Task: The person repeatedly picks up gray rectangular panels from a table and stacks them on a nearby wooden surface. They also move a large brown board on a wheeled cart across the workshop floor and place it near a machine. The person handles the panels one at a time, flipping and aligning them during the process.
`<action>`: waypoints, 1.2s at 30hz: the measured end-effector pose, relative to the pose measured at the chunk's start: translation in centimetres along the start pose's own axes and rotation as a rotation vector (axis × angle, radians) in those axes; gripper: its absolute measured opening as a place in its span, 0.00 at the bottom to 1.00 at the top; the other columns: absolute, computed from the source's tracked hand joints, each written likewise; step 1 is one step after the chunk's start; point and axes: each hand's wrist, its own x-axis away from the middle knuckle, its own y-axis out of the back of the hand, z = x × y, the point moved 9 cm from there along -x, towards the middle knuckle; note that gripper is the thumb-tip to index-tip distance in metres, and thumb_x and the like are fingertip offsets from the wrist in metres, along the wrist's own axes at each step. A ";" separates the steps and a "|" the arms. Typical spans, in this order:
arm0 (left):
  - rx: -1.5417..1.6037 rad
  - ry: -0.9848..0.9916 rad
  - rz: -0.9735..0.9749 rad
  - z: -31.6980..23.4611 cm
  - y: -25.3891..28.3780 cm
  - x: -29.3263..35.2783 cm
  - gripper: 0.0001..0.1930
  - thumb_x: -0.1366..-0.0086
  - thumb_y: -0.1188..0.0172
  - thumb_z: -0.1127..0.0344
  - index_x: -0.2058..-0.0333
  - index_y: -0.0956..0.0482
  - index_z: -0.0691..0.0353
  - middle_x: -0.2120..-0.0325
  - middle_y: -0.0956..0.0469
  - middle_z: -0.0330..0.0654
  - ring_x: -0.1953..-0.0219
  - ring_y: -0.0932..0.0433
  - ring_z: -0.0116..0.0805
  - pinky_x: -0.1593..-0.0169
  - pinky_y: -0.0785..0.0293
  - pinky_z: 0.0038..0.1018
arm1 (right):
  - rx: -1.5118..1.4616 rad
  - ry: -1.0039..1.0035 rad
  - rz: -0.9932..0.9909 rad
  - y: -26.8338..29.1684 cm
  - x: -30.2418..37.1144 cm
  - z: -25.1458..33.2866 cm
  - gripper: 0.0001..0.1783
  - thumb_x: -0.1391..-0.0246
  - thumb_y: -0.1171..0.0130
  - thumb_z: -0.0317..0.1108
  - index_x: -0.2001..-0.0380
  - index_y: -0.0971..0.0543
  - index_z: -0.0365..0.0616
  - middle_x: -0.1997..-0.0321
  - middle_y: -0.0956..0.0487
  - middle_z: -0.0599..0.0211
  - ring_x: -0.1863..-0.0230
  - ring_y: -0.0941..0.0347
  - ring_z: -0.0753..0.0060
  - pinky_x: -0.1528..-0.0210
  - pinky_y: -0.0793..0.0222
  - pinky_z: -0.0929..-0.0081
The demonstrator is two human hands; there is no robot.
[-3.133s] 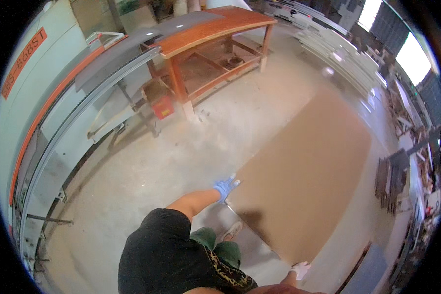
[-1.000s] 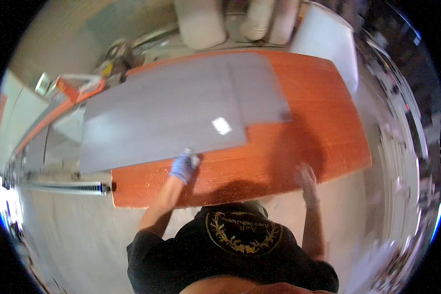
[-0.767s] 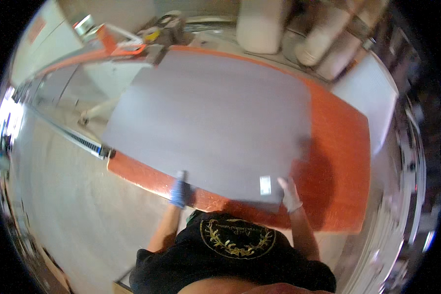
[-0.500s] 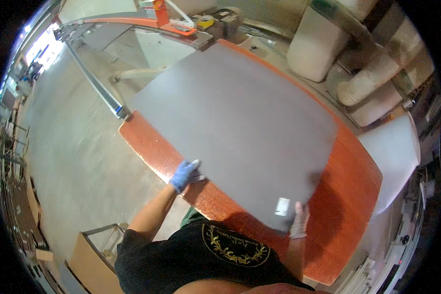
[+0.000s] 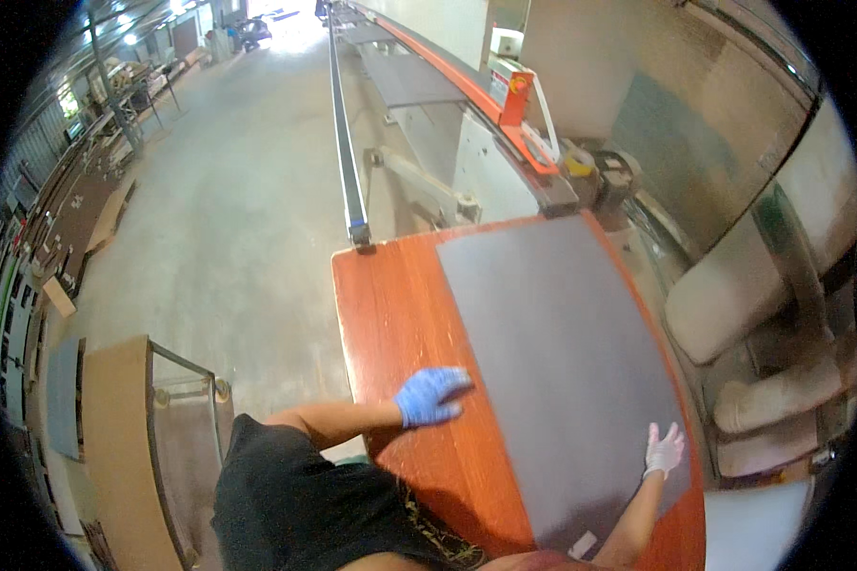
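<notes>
A grey flat panel point(image 5: 562, 352) lies on a reddish-brown wooden tabletop point(image 5: 400, 314), nearer its right side. My left hand point(image 5: 435, 395), in a blue glove, is over the bare wood just left of the panel's left edge. Its fingers stretch toward that edge and hold nothing; whether they touch it I cannot tell. In a whitish glove, my right hand point(image 5: 665, 449) is at the panel's right side with fingers spread. A small white label point(image 5: 582, 544) shows at the panel's near end, partly hidden by my right arm.
Beyond the tabletop stands a long machine with an orange rail point(image 5: 448, 71) and grey panels. A long narrow bar point(image 5: 346, 143) reaches the table's far left corner. A framed brown board point(image 5: 119, 447) stands at the left. Large pale ducts or bags point(image 5: 733, 305) crowd the right.
The view has swung left toward the machine. My left hand has come off the panel's edge, and my right hand has gone from the labelled corner to the panel's right side.
</notes>
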 end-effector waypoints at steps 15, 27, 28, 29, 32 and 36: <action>0.342 0.381 -0.028 3.3 -0.5 -0.4 0.45 0.45 0.43 0.48 0.41 0.56 0.73 0.50 0.39 0.66 0.49 0.34 0.58 0.47 0.37 0.39 | -0.278 -0.129 0.079 -3.0 -6.4 2.2 0.36 0.49 0.62 0.65 0.65 0.23 0.41 0.61 0.23 0.52 0.57 0.29 0.50 0.55 0.36 0.58; 0.832 1.042 -0.410 1.4 -2.9 11.8 0.31 0.42 0.46 0.64 0.41 0.47 0.63 0.47 0.37 0.55 0.45 0.36 0.46 0.43 0.42 0.32 | -0.403 -0.153 0.145 -1.1 18.3 -4.7 0.34 0.44 0.65 0.58 0.68 0.22 0.37 0.65 0.24 0.47 0.62 0.29 0.44 0.60 0.35 0.56; 0.910 1.000 -0.440 1.2 -3.2 12.6 0.31 0.42 0.46 0.64 0.42 0.47 0.63 0.47 0.36 0.55 0.45 0.37 0.47 0.43 0.42 0.32 | -0.415 -0.146 0.160 -0.8 19.3 -4.9 0.34 0.44 0.66 0.58 0.67 0.22 0.37 0.65 0.24 0.47 0.61 0.29 0.44 0.59 0.35 0.56; 0.768 1.026 -0.356 0.7 -3.1 13.8 0.31 0.42 0.46 0.63 0.42 0.46 0.64 0.47 0.36 0.56 0.44 0.38 0.49 0.42 0.42 0.33 | -0.415 -0.146 0.175 -0.7 20.8 -6.1 0.35 0.44 0.67 0.58 0.67 0.21 0.37 0.65 0.24 0.46 0.61 0.29 0.44 0.59 0.36 0.56; 0.787 1.015 -0.282 -3.6 -3.3 16.9 0.32 0.42 0.45 0.62 0.41 0.47 0.63 0.46 0.38 0.56 0.43 0.39 0.49 0.41 0.44 0.33 | -0.417 -0.210 0.222 -2.1 24.6 -11.9 0.36 0.45 0.66 0.60 0.65 0.22 0.34 0.64 0.24 0.45 0.59 0.28 0.46 0.56 0.36 0.56; 0.696 0.974 -0.183 -9.0 -5.5 21.6 0.34 0.41 0.47 0.62 0.40 0.51 0.65 0.44 0.41 0.57 0.42 0.41 0.49 0.40 0.45 0.31 | -0.362 -0.244 0.179 -1.0 30.6 -18.7 0.35 0.46 0.65 0.61 0.68 0.21 0.38 0.65 0.23 0.47 0.59 0.28 0.45 0.58 0.35 0.57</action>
